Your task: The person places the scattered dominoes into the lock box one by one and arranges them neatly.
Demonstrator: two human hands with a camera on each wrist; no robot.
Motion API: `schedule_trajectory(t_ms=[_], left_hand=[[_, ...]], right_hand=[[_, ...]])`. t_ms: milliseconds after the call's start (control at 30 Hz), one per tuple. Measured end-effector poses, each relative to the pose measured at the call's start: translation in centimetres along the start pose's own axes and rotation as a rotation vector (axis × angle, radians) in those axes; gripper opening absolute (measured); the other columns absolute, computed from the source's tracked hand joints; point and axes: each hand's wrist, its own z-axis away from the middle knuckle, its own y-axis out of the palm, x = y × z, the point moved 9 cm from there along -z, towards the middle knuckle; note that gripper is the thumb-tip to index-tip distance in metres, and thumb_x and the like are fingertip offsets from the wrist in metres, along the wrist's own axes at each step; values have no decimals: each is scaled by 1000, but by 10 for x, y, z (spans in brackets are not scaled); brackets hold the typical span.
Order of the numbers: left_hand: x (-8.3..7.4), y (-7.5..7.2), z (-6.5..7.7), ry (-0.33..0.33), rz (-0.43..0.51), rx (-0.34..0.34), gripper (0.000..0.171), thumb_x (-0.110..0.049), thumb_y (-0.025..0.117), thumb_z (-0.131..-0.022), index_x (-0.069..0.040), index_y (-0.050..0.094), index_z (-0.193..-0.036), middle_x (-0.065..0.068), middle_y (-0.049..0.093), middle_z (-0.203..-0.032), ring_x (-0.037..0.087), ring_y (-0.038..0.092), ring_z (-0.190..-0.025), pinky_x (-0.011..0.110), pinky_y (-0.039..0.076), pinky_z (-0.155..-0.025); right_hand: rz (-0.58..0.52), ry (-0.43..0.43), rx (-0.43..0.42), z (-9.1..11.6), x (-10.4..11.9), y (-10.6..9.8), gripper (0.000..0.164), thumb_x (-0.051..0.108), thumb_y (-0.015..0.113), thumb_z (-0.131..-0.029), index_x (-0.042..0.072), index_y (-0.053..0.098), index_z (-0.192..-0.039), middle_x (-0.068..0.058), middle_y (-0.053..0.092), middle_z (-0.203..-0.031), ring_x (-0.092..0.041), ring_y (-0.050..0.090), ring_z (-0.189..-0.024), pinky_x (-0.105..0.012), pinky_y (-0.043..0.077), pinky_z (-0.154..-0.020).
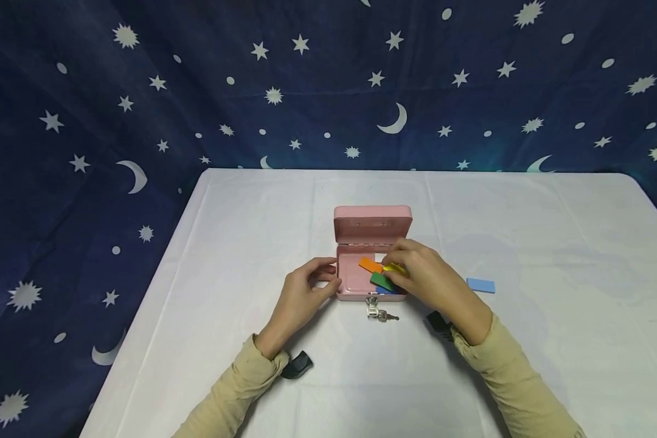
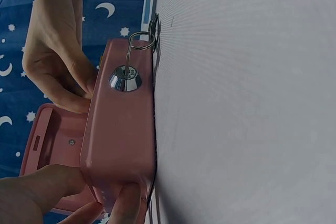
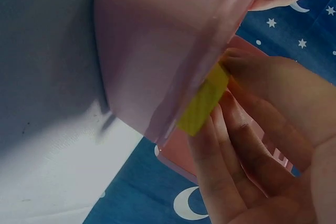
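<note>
A pink metal cash box (image 1: pixel 356 297) stands on the table with its lid (image 1: pixel 372 228) raised. My left hand (image 1: pixel 306 292) holds the box at its left end, fingers and thumb spread along that side. Over the right part of the box, my right hand (image 1: pixel 424 274) pinches a yellow block (image 3: pixel 206 100) between thumb and fingers, close to the rim. Inside lie an orange block (image 1: pixel 369 264), a green block (image 1: pixel 382 281) and a dark blue block (image 1: pixel 384 291), partly overlapping. A silver lock (image 2: pixel 125 79) on the front wall has a key (image 1: pixel 387 316) in it.
To the right of the box, a light blue block (image 1: pixel 480 285) lies flat on the white tabletop (image 1: pixel 241 243). Behind the table hangs a dark blue cloth (image 1: pixel 328 79) with stars and moons. A black wrist device (image 1: pixel 297 365) is strapped near each sleeve cuff.
</note>
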Motion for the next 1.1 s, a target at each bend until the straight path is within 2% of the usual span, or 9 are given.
schedule_trajectory(t_ms=[600,833,1100], left_hand=[[1,0,-1,-1,-3,2,36,-5,73,-87,-3,66,-123,8,73,-101,17,71,-90,19,57,-70],[1,0,-1,3,-2,0,36,-4,73,-87,-4,66,-122,8,72,-102,18,71,-90,20,57,-70],[1,1,-1,1,-1,2,36,-5,73,-87,-4,66,-122,8,72,-104,17,71,-91,20,57,-70]], right_hand=[[-1,-6,15,-8,-3,11,9,4,76,-85,3,76,-94,-7,65,-97,-20,62,-86,-37,57,-79],[-8,-18,18,-11,-5,16,8,4,76,-85,3,76,-93,-6,65,-94,-19,61,-82,-36,57,-77],[4,1,31,-13,-8,20,7,4,76,-85,3,75,-92,-7,66,-94,-20,62,-84,-38,57,-79]])
